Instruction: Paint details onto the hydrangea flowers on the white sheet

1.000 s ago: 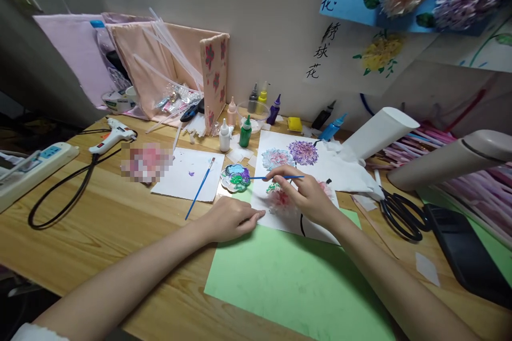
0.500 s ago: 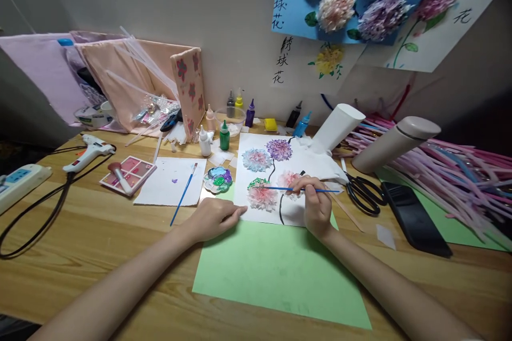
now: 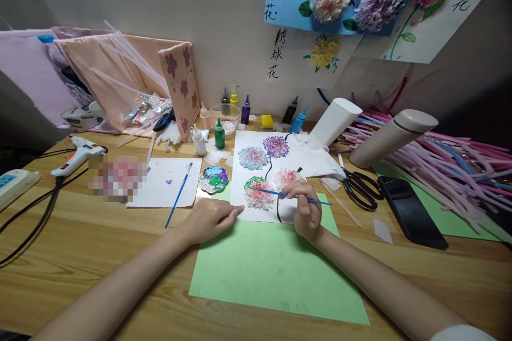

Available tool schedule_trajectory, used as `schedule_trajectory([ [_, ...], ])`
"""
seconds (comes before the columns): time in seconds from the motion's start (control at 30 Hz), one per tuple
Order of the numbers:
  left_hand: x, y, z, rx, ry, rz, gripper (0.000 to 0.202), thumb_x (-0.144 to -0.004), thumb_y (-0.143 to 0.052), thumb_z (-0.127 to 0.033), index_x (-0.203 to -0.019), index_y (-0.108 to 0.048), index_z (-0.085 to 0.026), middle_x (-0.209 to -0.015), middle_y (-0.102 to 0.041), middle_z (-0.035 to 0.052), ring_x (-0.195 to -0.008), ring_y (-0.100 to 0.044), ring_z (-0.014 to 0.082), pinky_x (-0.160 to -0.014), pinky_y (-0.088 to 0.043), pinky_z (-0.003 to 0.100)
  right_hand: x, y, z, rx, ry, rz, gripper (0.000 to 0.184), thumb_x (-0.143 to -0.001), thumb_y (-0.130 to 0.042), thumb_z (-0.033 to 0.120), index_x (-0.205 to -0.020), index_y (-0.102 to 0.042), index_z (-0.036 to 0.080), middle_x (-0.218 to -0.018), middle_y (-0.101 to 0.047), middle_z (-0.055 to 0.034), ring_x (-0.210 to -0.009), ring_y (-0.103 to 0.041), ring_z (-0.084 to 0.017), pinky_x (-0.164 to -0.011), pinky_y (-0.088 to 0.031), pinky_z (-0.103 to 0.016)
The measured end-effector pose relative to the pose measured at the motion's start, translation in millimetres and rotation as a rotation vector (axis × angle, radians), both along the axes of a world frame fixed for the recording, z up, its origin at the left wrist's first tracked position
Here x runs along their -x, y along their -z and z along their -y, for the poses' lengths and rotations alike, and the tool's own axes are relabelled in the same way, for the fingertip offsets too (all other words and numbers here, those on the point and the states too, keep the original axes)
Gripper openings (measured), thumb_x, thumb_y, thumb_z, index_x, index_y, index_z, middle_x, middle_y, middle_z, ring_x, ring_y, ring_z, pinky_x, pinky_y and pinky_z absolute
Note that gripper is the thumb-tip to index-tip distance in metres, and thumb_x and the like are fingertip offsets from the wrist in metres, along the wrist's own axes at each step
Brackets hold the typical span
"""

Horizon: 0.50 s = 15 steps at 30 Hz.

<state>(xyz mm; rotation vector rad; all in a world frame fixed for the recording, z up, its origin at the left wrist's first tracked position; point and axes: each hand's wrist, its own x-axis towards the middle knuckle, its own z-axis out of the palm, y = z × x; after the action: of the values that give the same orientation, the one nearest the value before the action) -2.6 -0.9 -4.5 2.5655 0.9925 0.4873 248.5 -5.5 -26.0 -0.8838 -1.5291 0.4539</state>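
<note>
My right hand [image 3: 307, 210] pinches a thin blue paintbrush [image 3: 288, 195], its tip at a pink paper flower [image 3: 258, 198] with green paint along its upper edge. That flower is on a white sheet [image 3: 256, 140], together with a blue-pink flower [image 3: 253, 157], a purple flower [image 3: 276, 146] and another pink flower [image 3: 286, 177] partly behind my fingers. Black stems are painted on the sheet. My left hand [image 3: 212, 219] lies open at the sheet's lower left edge, index finger stretched out. Beside it is a palette [image 3: 214, 178] with green and purple paint.
A second paintbrush [image 3: 178, 194] lies on white paper [image 3: 140, 192]. Green paper [image 3: 276, 272] is under the sheet. Several paint bottles, including a green one [image 3: 220, 135], stand behind. Scissors [image 3: 363, 192], a phone [image 3: 412, 213] and a bottle [image 3: 392, 138] are right; a glue gun [image 3: 78, 155] is left.
The brush has tilted, its handle end now lower, and my right hand has shifted slightly left. My left hand keeps its place on the sheet. The whole view has moved a little.
</note>
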Motion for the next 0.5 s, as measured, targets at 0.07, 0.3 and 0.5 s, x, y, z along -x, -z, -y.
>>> schedule_trajectory([
  [0.07,0.2,0.9,-0.2,-0.015,0.002,-0.022,0.042,-0.1,-0.034,-0.031,-0.086,-0.07,-0.015,-0.063,-0.064,0.0023,-0.057,-0.058,0.0113,-0.055,-0.033,0.023,0.2,0.4,0.1,-0.007,-0.01,-0.013,0.025,-0.093,-0.035,0.03,-0.081,-0.055,0.024,-0.073,-0.062,-0.0025,-0.069,-0.061,-0.02,-0.068,-0.045,-0.039],
  [0.3,0.9,2.8,0.2,-0.024,-0.001,-0.016,0.041,-0.099,-0.034,-0.031,-0.087,-0.07,-0.016,-0.065,-0.066,0.0026,-0.058,-0.058,0.0117,-0.055,-0.032,0.023,0.1,1.5,0.0,0.036,-0.03,0.029,0.028,-0.094,-0.034,0.034,-0.08,-0.055,0.024,-0.072,-0.063,-0.0034,-0.068,-0.061,-0.02,-0.069,-0.045,-0.04],
  [0.5,1.1,4.9,0.4,0.004,-0.012,0.014,0.039,-0.099,-0.037,-0.031,-0.084,-0.069,-0.016,-0.068,-0.068,0.0028,-0.06,-0.061,0.0119,-0.056,-0.034,0.023,0.3,0.7,-1.4,0.079,-0.023,0.046,0.027,-0.093,-0.036,0.035,-0.08,-0.056,0.023,-0.075,-0.063,-0.0044,-0.073,-0.061,-0.021,-0.07,-0.047,-0.039],
])
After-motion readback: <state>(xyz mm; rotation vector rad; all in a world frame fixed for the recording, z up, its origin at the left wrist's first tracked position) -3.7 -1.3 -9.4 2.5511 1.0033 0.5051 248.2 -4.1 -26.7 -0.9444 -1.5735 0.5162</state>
